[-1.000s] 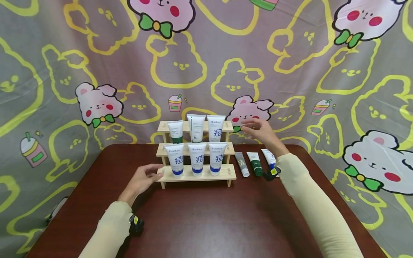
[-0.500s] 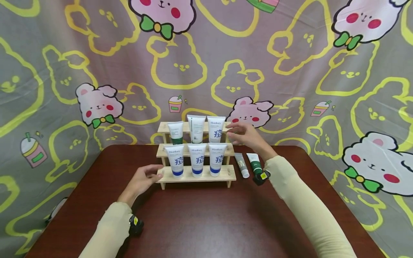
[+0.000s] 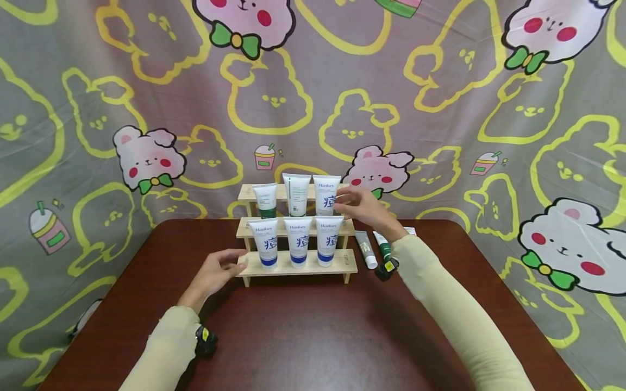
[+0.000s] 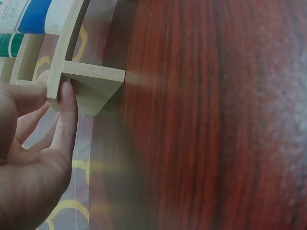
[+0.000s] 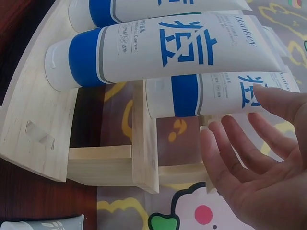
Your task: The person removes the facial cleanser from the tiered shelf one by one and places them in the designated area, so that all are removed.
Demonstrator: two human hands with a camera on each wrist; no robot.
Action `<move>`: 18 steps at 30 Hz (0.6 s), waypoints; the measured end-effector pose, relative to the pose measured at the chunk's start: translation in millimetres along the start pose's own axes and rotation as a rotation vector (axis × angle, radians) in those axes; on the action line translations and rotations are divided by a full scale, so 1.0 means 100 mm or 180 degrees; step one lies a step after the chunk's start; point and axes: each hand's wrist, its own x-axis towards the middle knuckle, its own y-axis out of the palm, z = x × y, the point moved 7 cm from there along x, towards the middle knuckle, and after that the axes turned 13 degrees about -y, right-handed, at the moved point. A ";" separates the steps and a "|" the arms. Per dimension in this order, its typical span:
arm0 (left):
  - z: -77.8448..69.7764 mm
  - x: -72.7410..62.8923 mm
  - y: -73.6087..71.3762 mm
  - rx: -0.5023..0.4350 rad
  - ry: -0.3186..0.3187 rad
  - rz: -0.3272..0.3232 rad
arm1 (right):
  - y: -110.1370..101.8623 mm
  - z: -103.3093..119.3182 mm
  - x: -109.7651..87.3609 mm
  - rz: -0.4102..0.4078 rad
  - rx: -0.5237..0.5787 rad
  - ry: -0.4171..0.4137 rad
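Note:
A three-step wooden rack (image 3: pixel 298 271) stands on the table. Its lowest step bears three white squeeze tubes with blue bands, one of them a front-right tube (image 3: pixel 328 239). On the middle step stand a small white-and-green tube (image 3: pixel 266 200), a taller white tube (image 3: pixel 296 193) and a blue-lettered white tube (image 5: pixel 216 93). My left hand (image 3: pixel 215 274) pinches the left end of the lowest step, the thumb above and a finger beneath. Beside the blue-lettered tube is my right hand (image 5: pixel 259 158), thumb and fingers spread at its right side; whether they touch it I cannot tell.
Right of the rack a grey tube (image 3: pixel 365 248) and a white-and-green tube (image 3: pixel 385 247) lie on the dark red table (image 3: pixel 293 336). A further white tube (image 3: pixel 409 231) is mostly hidden behind the right wrist. A patterned curtain (image 3: pixel 274 108) hangs behind.
My right hand has moved left and slightly down, from the space right of the rack to the blue-lettered tube on the middle step. The left hand and the rack have stayed put.

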 end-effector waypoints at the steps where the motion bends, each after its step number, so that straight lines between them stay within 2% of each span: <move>1: 0.00 0.00 0.00 -0.0002 -0.0002 -0.0004 | 0.01 -0.01 0.01 -0.0005 -0.0052 0.0018; 12: 0.02 -0.02 0.02 -0.0005 0.0015 0.0001 | 0.09 -0.10 0.06 0.0034 -0.0503 0.0196; 18: 0.00 -0.02 0.00 0.0020 0.0025 -0.0004 | 0.13 -0.15 0.11 0.0046 -0.0424 0.0197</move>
